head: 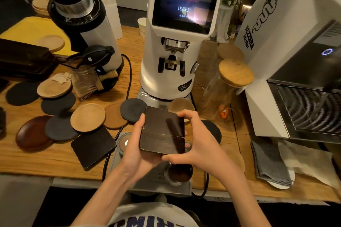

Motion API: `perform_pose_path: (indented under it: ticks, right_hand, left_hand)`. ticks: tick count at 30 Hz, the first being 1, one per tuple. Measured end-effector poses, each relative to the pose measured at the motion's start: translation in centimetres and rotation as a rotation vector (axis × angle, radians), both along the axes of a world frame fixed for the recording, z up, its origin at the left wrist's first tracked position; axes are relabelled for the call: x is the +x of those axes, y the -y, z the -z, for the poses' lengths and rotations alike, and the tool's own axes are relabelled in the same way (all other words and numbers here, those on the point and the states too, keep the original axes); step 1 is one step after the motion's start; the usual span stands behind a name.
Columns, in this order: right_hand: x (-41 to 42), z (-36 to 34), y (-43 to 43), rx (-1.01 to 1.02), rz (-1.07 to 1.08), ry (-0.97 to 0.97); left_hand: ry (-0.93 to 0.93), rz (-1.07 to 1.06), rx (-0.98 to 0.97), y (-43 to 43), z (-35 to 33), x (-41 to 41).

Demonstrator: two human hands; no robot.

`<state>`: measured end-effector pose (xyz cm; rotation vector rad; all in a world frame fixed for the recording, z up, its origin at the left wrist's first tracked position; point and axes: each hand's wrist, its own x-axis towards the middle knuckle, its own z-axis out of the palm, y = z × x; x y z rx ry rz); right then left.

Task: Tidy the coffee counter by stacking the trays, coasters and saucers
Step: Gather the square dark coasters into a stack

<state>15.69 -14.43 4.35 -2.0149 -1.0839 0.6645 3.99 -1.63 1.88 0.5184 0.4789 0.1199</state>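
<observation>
A dark square coaster is held above the counter, before the white grinder. The left hand cups its left edge, fingers curled beneath; the right hand pinches its right side. Round coasters and wooden saucers lie scattered left.

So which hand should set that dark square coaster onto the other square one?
Left, probably: the left hand grips the held coaster on the side nearest the other square coaster; the right hand is farther.
</observation>
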Motion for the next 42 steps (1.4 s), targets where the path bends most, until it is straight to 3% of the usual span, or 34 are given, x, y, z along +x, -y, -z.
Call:
perform_pose_path:
  ticks: [9, 18, 30, 37, 42]
  right_hand:
    - [-0.3, 0.1, -0.9, 0.029, -0.114, -0.114]
    - [-0.1, 0.3, -1.5, 0.091, -0.054, -0.094]
    - [-3.9, -0.5, -4.8, 0.058, -0.204, -0.05]
    - [-8.9, 0.6, -9.2, 0.046, -0.215, -0.045]
    - [-12.6, 3.2, -14.2, -0.015, -0.097, 0.088]
  left_hand:
    - [0.017, -0.12, 0.008, 0.1, 1.0, -1.3]
    - [0.101, -0.261, -0.011, -0.7, 1.7, -4.2]
    - [0.104, -0.569, 0.075, -3.9, 2.9, -11.5]
    - [0.082, -0.576, 0.097, -7.9, 3.6, -15.3]
    - [0.058, -0.504, 0.101, -12.7, 4.1, -18.1]
